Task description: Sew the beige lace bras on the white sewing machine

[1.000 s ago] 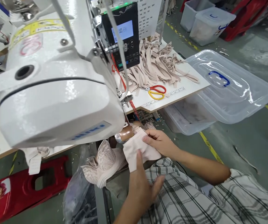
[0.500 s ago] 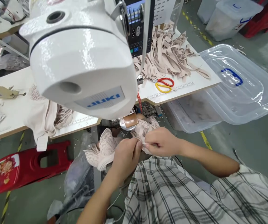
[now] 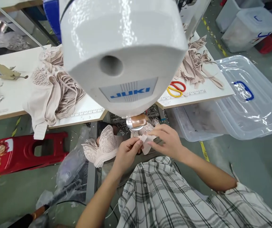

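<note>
A pale pink lace bra [image 3: 109,142] lies across my lap in front of the sewing machine [image 3: 126,63], its left cup hanging beside my left hand. My left hand [image 3: 129,150] pinches a small light fabric end of the bra between thumb and fingers. Close on the other side, my right hand [image 3: 165,141] grips the band at the same spot, fingers bent over it. Just above the hands is the machine's sewing end with a copper-coloured plate [image 3: 138,121]; the needle is hidden under the head.
A stack of bras [image 3: 52,91] hangs over the left table edge. On the right table lie scissors [image 3: 176,89] and a heap of beige straps [image 3: 195,68]. A lidded clear plastic box [image 3: 252,110] stands at right, a red stool [image 3: 38,148] at left.
The view has shifted, and the machine head looks larger and further right. My fingers have spread somewhat, and a light fabric end now shows between my hands.
</note>
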`<state>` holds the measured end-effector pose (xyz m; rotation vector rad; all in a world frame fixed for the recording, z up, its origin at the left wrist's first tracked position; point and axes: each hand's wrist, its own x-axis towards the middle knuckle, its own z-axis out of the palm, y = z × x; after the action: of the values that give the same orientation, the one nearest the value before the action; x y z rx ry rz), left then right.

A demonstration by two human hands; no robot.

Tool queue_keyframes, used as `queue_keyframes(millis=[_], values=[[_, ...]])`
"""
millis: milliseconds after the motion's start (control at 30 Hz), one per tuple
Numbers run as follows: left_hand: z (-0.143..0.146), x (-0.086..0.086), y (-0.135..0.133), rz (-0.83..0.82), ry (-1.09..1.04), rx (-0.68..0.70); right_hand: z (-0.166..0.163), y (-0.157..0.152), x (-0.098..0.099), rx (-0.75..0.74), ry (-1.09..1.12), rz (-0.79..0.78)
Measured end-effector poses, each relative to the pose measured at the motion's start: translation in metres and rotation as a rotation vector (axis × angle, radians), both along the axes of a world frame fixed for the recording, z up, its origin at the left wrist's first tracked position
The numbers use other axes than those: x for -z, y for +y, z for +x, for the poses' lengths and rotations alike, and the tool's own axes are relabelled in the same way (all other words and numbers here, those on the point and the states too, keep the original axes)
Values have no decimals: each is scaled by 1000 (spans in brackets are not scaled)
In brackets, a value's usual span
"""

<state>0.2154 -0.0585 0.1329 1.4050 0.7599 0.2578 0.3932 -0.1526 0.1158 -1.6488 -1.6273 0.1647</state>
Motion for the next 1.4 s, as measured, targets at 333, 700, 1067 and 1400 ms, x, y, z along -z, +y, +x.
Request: queue_keyframes(millis=[333,700,1067,1400], values=[[-1,1,-3,389,110,43,-1,13,-4,-237,-71,-102],[6,6,0,164,124,-39,-18,5,13,-104,66,-58],[8,21,7,-148,94,-144,153,75,-9,481,-398,-626],[0,10,15,-492,-71,-358,122,16,-36,365,-216,-586]])
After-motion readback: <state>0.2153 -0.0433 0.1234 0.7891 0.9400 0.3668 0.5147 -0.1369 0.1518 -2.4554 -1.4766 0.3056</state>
